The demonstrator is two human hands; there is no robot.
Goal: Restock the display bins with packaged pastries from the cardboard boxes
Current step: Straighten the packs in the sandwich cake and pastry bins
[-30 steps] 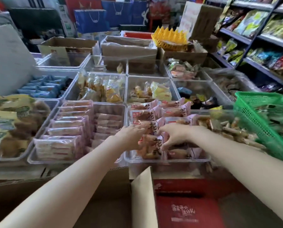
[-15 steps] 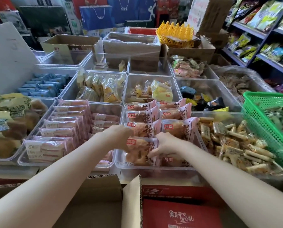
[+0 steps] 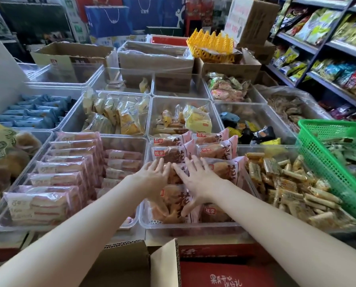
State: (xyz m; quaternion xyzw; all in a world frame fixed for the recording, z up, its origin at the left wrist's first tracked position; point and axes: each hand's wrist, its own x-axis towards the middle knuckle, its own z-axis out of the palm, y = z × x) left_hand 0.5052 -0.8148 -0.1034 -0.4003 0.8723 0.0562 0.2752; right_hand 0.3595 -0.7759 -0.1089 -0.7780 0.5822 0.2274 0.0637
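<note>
Pastry packets (image 3: 173,154) fill the bin (image 3: 193,226), basket (image 3: 326,172) right, cardboard box (image 3: 131,264) before it.

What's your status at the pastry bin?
Left hand and right hand open, flat over packaged pastries. Clear bin nearly full. Nothing blocking.

A small grocery or snack shop is shown. A display table is covered with clear plastic bins (image 3: 185,225) in rows, each filled with one kind of wrapped pastry or sweet. On the right, metal shelves (image 3: 309,45) are loaded with bags of snacks. Opened cardboard boxes (image 3: 69,56) are placed behind the bins, and blue gift bags (image 3: 108,19) are seen at the back. A green plastic basket (image 3: 326,166) is set at the right edge.
</note>
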